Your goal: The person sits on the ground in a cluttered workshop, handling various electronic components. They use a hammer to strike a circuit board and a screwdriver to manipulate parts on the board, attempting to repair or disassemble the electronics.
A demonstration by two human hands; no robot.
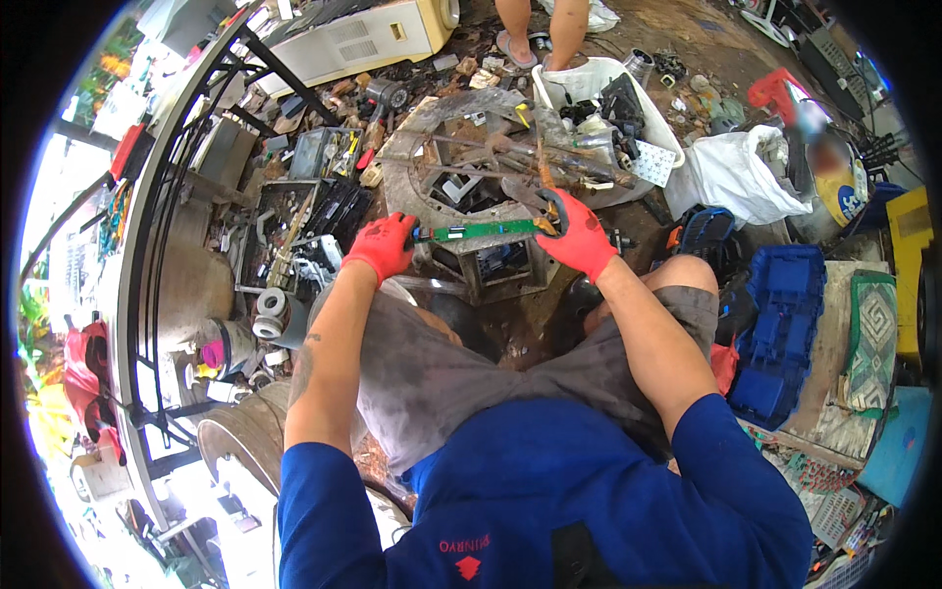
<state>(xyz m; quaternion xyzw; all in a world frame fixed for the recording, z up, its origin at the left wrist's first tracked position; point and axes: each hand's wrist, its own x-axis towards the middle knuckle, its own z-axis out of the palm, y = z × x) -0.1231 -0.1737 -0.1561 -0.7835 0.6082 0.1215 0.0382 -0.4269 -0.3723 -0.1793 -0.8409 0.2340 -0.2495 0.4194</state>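
A long, narrow green circuit board (483, 232) spans the space between my two hands, above the near side of a worn metal frame with a round opening (397, 147). My left hand (381, 245), in a red glove with dark fingertips, is closed on the board's left end. At its right end, my right hand (581, 236), gloved alike, has thumb and fingers closed on it. Just beyond the right fingers lies a metal tool (522, 192); its kind is unclear, and I cannot tell whether the fingers touch it. Metal rods and scrap pieces lie across the frame.
A white bin (659, 116) of dark scrap stands far right, beside a white sack (741, 172). Blue plastic casing (780, 329) lies right of my knee. Trays of parts (285, 231) and a black metal rack (162, 245) are at left. Another person's feet (517, 49) are beyond the frame.
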